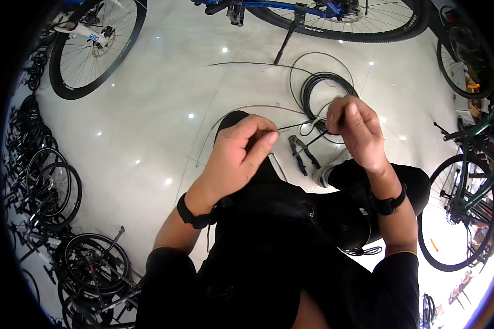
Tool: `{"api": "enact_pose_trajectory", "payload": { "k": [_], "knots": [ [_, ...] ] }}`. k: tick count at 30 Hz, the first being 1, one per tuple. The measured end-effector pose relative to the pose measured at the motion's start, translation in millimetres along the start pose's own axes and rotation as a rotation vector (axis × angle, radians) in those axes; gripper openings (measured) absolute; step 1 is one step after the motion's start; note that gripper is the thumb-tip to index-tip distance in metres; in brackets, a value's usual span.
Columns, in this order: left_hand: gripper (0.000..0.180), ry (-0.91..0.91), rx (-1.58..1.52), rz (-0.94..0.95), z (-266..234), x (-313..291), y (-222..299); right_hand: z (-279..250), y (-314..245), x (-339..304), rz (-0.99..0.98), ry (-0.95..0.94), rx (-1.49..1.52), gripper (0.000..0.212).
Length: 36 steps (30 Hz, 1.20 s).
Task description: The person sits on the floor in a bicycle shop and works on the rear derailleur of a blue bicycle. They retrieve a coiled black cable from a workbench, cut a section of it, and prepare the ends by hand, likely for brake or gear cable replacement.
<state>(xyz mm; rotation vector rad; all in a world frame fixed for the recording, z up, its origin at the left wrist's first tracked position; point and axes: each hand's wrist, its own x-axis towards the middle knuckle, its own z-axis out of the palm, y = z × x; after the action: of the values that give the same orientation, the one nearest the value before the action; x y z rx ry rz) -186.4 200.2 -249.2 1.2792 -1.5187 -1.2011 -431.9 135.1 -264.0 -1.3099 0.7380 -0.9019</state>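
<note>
Left hand (248, 143), right hand (359, 125): both grips pinched on thin black cable (292, 127); probably light, springy; best held near ends.

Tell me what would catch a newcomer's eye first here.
First, mid-picture, come the left hand and right hand, a thin dark cable running between them. Just beyond, a coil of black cable lies on the tiled floor, with cable cutters below it in view. At the top edge, a blue bicycle stands on its kickstand.
</note>
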Motion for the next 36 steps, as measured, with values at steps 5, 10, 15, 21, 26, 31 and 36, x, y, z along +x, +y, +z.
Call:
{"api": "enact_pose_trajectory", "payload": {
  "k": [5, 10, 15, 21, 26, 31, 36],
  "knots": [
    [0.006, 0.011, 0.023, 0.065, 10.2, 3.4, 22.6, 24.6, -12.3, -4.1, 0.111, -0.19, -0.146, 0.031],
    [0.007, 0.034, 0.163, 0.123, 10.3, 5.1, 39.7, 30.0, 3.2, -7.7, 0.011, -0.263, -0.014, 0.021],
    [0.011, 0.099, 0.273, 0.247, 11.2, 5.0, 47.7, 37.7, 4.7, -3.1, -0.209, -0.216, -0.102, 0.014],
    [0.015, 0.101, 0.346, 0.278, 8.4, 1.6, 49.7, 37.5, 0.2, 4.1, -0.249, -0.196, -0.165, 0.011],
    [0.016, 0.132, 0.444, 0.312, 9.2, 1.7, 52.3, 38.0, -3.3, 7.5, -0.301, -0.189, -0.22, 0.008],
    [0.016, 0.156, 0.455, 0.337, 9.5, 1.7, 50.2, 37.6, -4.5, 8.7, -0.279, -0.168, -0.222, 0.008],
    [0.014, 0.124, 0.478, 0.347, 7.8, 2.3, 49.8, 35.7, -5.9, 9.9, -0.29, -0.173, -0.256, 0.009]
  ]
}}
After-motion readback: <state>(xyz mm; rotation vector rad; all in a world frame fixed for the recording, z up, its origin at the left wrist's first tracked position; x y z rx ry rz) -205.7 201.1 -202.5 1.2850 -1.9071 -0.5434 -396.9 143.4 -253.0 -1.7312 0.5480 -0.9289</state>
